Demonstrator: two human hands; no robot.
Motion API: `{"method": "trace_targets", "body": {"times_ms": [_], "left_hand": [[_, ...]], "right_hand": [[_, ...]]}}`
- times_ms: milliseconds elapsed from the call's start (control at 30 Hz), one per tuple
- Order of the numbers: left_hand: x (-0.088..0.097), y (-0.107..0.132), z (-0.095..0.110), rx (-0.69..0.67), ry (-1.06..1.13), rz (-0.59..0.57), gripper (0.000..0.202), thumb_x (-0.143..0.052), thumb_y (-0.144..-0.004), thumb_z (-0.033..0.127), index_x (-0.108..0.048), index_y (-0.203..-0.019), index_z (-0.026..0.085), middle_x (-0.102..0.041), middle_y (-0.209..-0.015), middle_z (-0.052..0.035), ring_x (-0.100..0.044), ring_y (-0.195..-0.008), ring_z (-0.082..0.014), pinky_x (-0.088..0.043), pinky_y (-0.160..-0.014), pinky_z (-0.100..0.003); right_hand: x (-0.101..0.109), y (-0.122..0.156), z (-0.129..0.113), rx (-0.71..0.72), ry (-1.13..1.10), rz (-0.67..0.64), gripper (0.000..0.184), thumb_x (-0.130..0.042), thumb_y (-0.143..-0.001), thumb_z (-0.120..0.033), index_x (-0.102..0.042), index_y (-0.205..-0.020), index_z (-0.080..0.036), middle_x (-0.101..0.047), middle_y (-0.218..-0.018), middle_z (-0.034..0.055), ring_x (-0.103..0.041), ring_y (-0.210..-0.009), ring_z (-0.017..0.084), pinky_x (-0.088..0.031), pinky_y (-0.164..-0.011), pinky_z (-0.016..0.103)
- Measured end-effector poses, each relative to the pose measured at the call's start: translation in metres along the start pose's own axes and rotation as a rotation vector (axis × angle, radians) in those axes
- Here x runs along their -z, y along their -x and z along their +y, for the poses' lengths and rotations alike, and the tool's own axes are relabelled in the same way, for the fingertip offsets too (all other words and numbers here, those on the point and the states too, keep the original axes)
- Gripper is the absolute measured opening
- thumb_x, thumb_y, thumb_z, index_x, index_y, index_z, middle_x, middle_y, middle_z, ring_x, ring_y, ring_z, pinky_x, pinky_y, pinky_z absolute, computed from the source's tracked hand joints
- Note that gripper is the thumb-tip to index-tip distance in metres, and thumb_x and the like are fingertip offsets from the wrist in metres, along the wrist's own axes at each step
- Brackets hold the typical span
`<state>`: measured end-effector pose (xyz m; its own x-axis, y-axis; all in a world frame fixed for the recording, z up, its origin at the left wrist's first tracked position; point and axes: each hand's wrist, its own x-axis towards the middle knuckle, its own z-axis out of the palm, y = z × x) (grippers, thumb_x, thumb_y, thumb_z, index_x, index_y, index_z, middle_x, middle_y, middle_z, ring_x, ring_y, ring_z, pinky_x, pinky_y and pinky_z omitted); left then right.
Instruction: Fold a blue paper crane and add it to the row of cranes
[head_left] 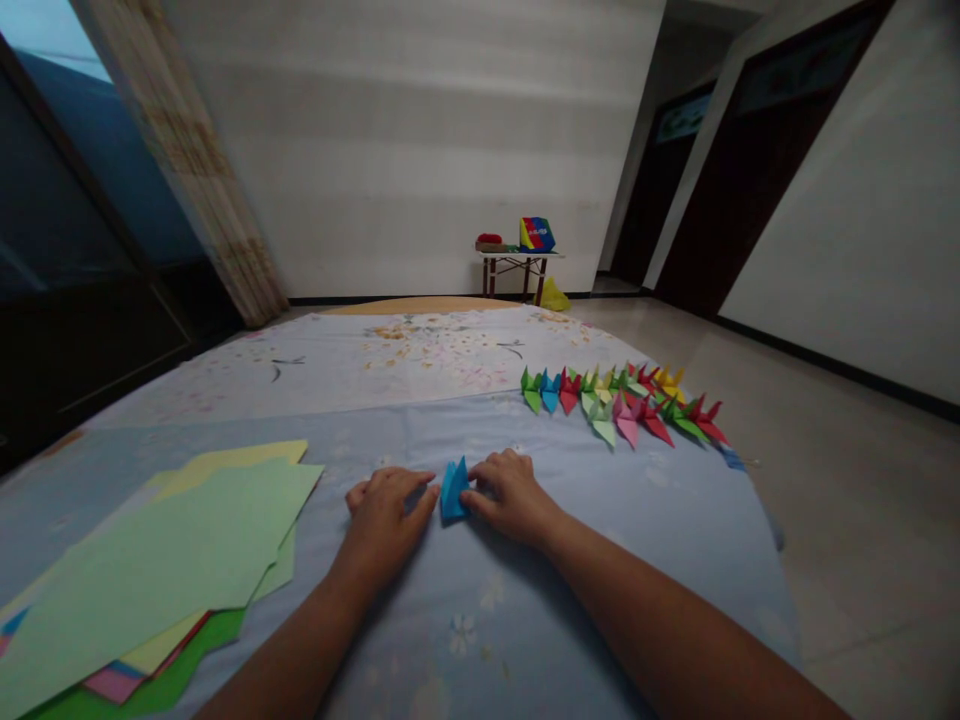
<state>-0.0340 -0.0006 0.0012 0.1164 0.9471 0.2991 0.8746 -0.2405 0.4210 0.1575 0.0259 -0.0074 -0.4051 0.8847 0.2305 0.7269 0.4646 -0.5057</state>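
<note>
The left hand (386,525) and right hand (510,497) pinch a blue origami piece (454,490) from both sides, closed fingers (420,482) steadying it on the bedsheet (480,620), with paper cranes (622,405) lined up at upper right.

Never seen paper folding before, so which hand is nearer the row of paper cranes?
Right. The right hand sits below and left of the row of paper cranes; the left hand lies farther left, beyond the blue folded paper.

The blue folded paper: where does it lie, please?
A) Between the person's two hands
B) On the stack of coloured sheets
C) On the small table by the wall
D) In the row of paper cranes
A. The blue folded paper sits on the pale blue cloth, between the left hand and the right hand.
</note>
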Motion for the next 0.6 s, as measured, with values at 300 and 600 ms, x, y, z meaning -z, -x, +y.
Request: {"method": "trace_targets", "body": {"times_ms": [300,600], "left_hand": [[-0.003,0.000,0.002,0.019,0.232,-0.021,0.036,-0.048,-0.083,0.039,-0.059,-0.113,0.021,-0.065,-0.110,-0.0081,-0.057,-0.104,-0.0244,-0.036,-0.094,-0.046],[-0.002,-0.003,0.007,0.191,0.652,-0.042,0.045,-0.054,-0.078,0.042,-0.058,-0.114,0.015,-0.067,-0.107,-0.0106,-0.063,-0.097,-0.0240,-0.048,-0.086,-0.038]], "right_hand": [[0.000,-0.005,0.011,0.055,-0.484,0.069,0.009,-0.061,-0.078,-0.017,-0.066,-0.084,-0.019,-0.063,-0.081,0.0006,-0.057,-0.078,0.013,-0.042,-0.075,0.026],[0.007,-0.005,0.010,0.079,-0.788,0.034,0.015,-0.061,-0.079,-0.029,-0.067,-0.089,-0.019,-0.068,-0.085,0.0018,-0.062,-0.082,0.014,-0.046,-0.079,0.029]]}}
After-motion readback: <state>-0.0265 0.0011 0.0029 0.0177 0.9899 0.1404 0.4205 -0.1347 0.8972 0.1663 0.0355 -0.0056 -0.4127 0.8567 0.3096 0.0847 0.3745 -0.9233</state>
